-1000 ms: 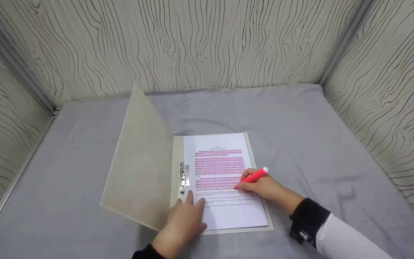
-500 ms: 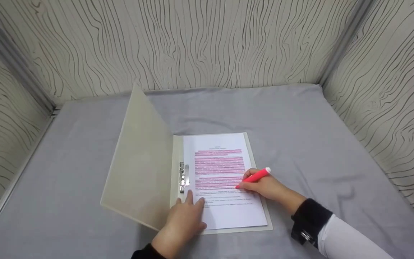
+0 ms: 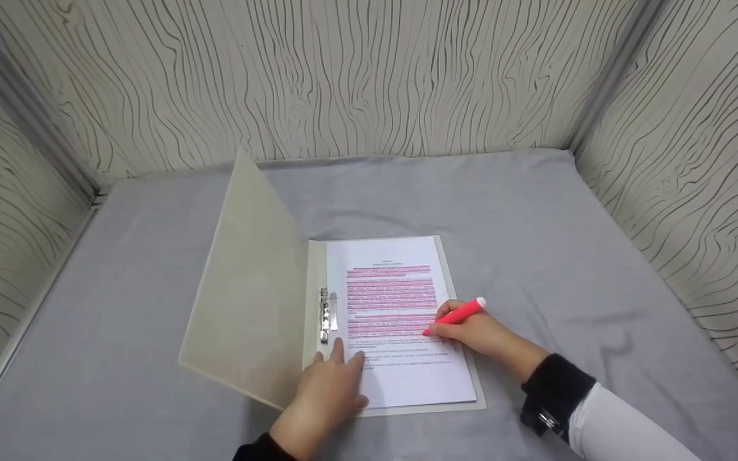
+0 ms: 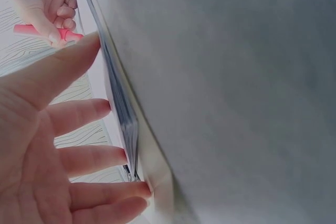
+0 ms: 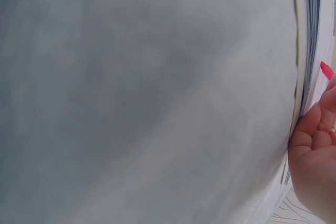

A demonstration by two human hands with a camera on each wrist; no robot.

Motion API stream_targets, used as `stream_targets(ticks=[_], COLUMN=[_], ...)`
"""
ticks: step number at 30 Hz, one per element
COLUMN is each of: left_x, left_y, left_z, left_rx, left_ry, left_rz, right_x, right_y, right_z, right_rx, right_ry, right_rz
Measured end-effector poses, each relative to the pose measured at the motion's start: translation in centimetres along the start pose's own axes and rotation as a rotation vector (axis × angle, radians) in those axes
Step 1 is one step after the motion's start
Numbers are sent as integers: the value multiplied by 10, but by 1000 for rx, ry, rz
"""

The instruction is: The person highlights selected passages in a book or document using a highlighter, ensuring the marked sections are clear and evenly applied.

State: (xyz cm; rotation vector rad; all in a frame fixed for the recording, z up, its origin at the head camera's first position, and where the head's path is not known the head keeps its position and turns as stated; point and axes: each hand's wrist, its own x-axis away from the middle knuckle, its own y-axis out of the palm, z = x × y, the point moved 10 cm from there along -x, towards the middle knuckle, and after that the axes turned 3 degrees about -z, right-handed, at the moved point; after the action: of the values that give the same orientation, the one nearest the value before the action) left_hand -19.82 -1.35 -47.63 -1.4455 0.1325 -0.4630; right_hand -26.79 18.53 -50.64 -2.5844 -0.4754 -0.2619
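The pink marker [image 3: 459,314] is pinched in the right hand [image 3: 475,331], tip down on the page [image 3: 401,378] near its right edge, right at the end of the pink-striped text lines. Left hand [image 3: 329,388] lies flat with fingers spread, pressing the page's lower left corner just below the metal clip [image 3: 326,315]. The page sits in a folder [image 3: 247,301] with its cover propped up on the left, all on a grey cloth [image 3: 535,224].

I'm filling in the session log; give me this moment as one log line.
left hand: flat on page | right hand: grips pink highlighter, tip on text | folder: open, cover raised | surface: grey cloth
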Motion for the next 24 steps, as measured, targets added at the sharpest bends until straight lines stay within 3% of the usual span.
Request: stream_targets(ticks=[13, 19, 24], left_x=[0, 0, 0], left_y=[-2, -2, -2], left_z=[1, 1, 0], left_rx=[-15, -1, 26], left_ry=[15, 12, 9], left_rz=[37, 29, 19], right_x=[2, 3, 3], right_y=[1, 0, -3], right_z=[-1, 2, 8], right_rx=[-50, -33, -119], right_ry=[-59, -23, 15], right_rz=[-22, -10, -9])
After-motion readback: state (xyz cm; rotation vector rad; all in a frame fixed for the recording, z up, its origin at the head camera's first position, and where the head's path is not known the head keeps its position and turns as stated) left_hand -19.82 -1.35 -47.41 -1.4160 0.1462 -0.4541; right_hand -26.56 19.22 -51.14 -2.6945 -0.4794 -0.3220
